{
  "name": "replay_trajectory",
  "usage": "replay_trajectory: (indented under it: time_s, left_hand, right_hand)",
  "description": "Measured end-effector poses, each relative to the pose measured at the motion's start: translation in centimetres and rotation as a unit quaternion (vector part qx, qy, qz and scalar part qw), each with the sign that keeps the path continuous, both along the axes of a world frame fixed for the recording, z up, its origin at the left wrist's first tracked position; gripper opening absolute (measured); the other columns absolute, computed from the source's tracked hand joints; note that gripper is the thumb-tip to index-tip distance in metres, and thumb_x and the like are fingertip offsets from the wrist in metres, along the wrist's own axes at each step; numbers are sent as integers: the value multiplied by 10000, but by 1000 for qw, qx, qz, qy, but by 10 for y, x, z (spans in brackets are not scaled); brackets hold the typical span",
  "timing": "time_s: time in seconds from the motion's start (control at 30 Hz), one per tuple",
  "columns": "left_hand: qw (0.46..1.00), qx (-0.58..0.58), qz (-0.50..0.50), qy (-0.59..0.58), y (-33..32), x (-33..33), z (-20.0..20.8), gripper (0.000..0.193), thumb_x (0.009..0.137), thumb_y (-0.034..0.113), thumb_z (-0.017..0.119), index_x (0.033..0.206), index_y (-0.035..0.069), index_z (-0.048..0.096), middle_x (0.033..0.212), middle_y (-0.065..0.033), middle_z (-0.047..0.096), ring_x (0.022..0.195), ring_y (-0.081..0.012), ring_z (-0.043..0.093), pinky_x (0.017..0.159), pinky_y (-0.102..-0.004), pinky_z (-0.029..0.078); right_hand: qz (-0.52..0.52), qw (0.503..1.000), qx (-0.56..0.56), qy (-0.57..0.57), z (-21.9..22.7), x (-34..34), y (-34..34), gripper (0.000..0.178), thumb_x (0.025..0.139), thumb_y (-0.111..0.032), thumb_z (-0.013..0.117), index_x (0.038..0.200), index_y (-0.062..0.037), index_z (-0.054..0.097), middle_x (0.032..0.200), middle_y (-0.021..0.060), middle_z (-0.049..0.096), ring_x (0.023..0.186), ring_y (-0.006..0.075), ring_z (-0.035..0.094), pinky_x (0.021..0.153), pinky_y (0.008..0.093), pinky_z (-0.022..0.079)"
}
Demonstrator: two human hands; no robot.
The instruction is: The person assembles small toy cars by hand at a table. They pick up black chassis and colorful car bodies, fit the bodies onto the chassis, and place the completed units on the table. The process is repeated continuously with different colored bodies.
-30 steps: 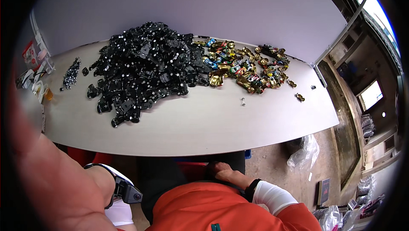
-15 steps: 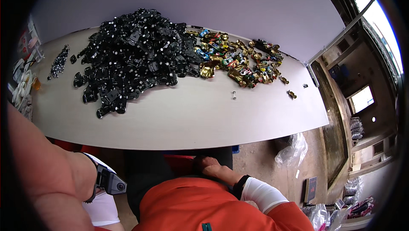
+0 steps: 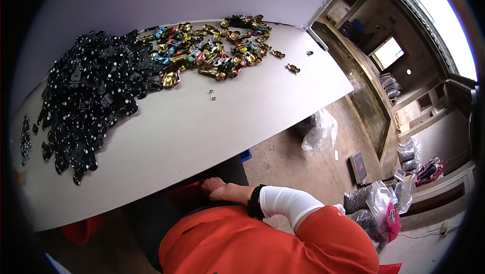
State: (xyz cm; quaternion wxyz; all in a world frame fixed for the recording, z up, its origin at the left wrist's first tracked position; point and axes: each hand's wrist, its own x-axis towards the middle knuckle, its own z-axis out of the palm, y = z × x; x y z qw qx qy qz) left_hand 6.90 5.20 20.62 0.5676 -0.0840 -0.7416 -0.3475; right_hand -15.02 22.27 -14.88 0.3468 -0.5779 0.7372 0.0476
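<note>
Right hand point(image 3: 216, 189) reaches under the white worktop point(image 3: 202, 127) edge toward a red bin point(image 3: 183, 193); its grip cannot be told. Black parts point(image 3: 91, 97) and coloured toy cars point(image 3: 207, 54) lie heaped above.

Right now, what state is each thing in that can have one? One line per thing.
right hand: below the table edge, reaching into a red bin; grip cannot be told.
left hand: out of view.
black parts: heaped loose on the table, none held.
coloured toy car bodies: piled loose beside the black heap, untouched.
small metal pin: lying alone on the table.
red bin: under the table, mostly hidden.
</note>
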Motion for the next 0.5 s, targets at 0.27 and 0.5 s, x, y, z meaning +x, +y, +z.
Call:
replay_trajectory:
  time_s: [0.27,0.5]
  left_hand:
    - [999,12,-1,-38,-3,-9,-12,488,859,443,567,1023,-17,561,804,-44,459,726,-185,395,650,-304,319]
    - [998,19,10,-58,-6,-12,-19,492,857,445,567,1028,-16,560,804,-44,460,729,-187,398,655,-304,322]
  right_hand:
    - [-55,998,-13,-22,-2,-1,5,206,779,-113,523,925,-31,643,945,183,653,926,345,631,752,418,526]
    - [-27,999,-2,-24,6,-2,4,202,778,-112,508,906,-21,634,926,201,648,900,345,635,738,426,526]
